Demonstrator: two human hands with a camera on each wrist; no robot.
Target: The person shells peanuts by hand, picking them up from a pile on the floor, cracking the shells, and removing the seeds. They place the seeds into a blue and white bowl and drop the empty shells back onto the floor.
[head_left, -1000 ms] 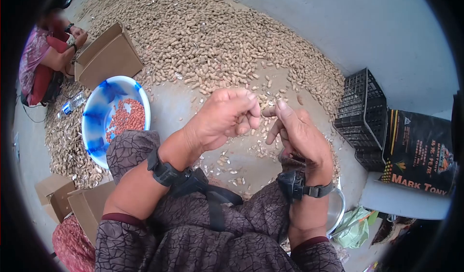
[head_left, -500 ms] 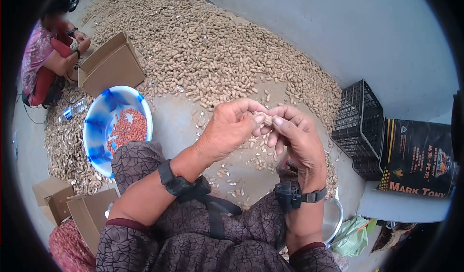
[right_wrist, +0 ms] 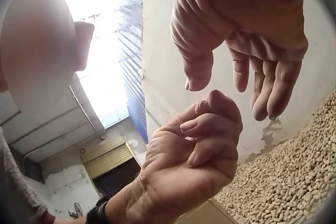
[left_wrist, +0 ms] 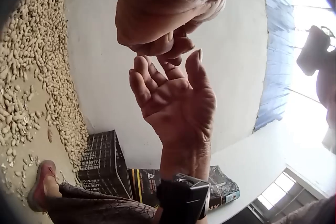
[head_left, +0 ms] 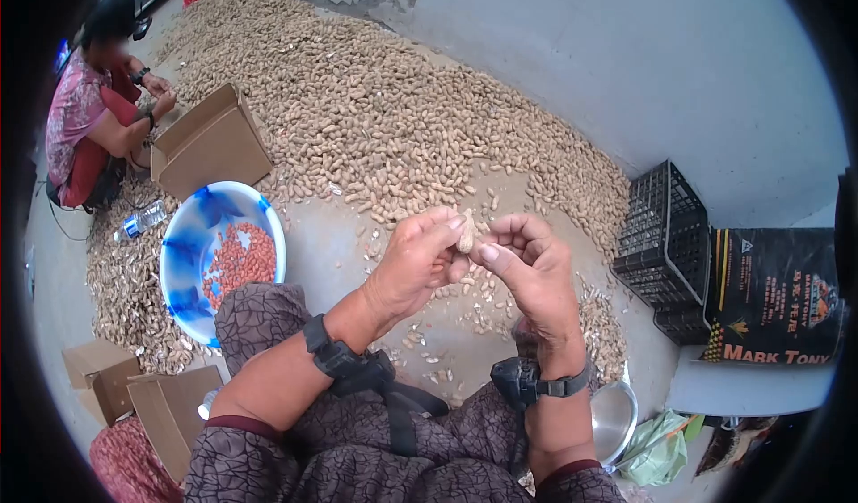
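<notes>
Between the thumb and fingers of my left hand point(head_left: 411, 257) is a pale peanut point(head_left: 466, 234) in its shell, pinched upright in the head view. Close beside it on the right is my right hand point(head_left: 541, 275), its thumb and fingers parted, the thumb tip right near the pod. In the left wrist view the right hand point(left_wrist: 181, 103) shows its palm with fingers spread, below the curled left hand point(left_wrist: 170, 11). The right wrist view has the left hand point(right_wrist: 194, 155) with fingers folded in, hiding the peanut. Shelled red kernels point(head_left: 246, 262) lie in a blue-and-white basin point(head_left: 183, 235) by the left knee.
A broad heap of unshelled peanuts point(head_left: 375, 101) covers the floor ahead, along the wall. Cardboard boxes point(head_left: 214, 146) and empty shells point(head_left: 134, 297) lie leftward, near another squatting person point(head_left: 94, 128). Black crates point(head_left: 661, 235), a black sack point(head_left: 773, 297) and a metal bowl point(head_left: 617, 418) stand rightward.
Both hands came together with fingertips at a peanut half a second ago. Now the left hand pinches it and the right fingers have parted from it. The head view has tilted up slightly.
</notes>
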